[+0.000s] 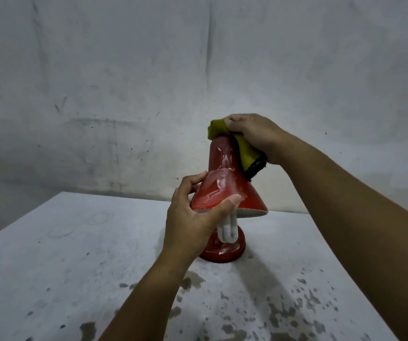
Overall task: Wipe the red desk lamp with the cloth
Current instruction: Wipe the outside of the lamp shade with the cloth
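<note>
The red desk lamp (pixel 222 183) stands on the white table (pixel 62 254), its shade wet and glossy, a white bulb (pixel 301 232) hanging below the rim. Its round red base (pixel 225 252) sits behind my left wrist. My left hand (pixel 193 217) grips the lower edge of the shade, thumb across the front. My right hand (pixel 254 136) holds a yellow cloth (pixel 242 148) with a dark edge, pressed over the top and right side of the shade's neck. The lamp's stem is hidden.
A stained grey wall (pixel 148 82) rises right behind the table. The tabletop carries dark wet spots at the front right (pixel 296 303). Its back edge runs just behind the lamp.
</note>
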